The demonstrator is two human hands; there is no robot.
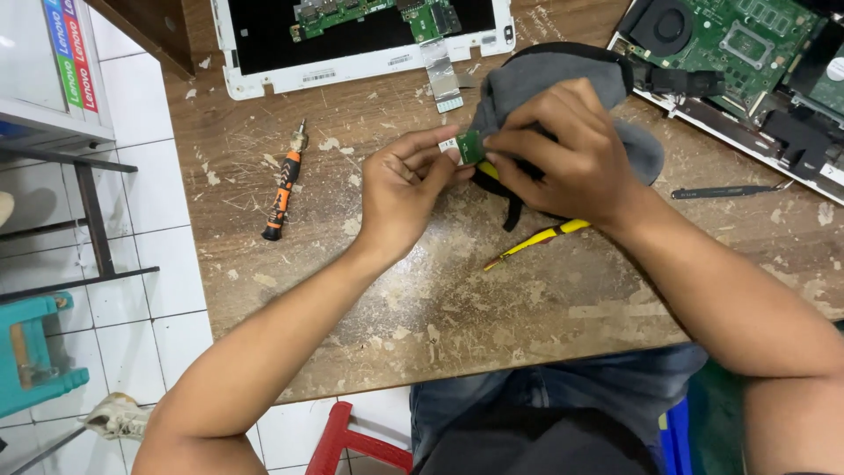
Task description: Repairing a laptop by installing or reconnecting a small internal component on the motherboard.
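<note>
Green circuit board (pixel 469 146), a small piece, sits pinched between both hands above the worn wooden table (pixel 422 299); left hand (pixel 403 189) grips its left edge with closed fingertips, right hand (pixel 563 149) clamps its right side, equally near; grey cloth (pixel 545 75) lies just behind the board; orange screwdriver (pixel 283 186) lies well left of it; white floor tiles lie beyond.
</note>
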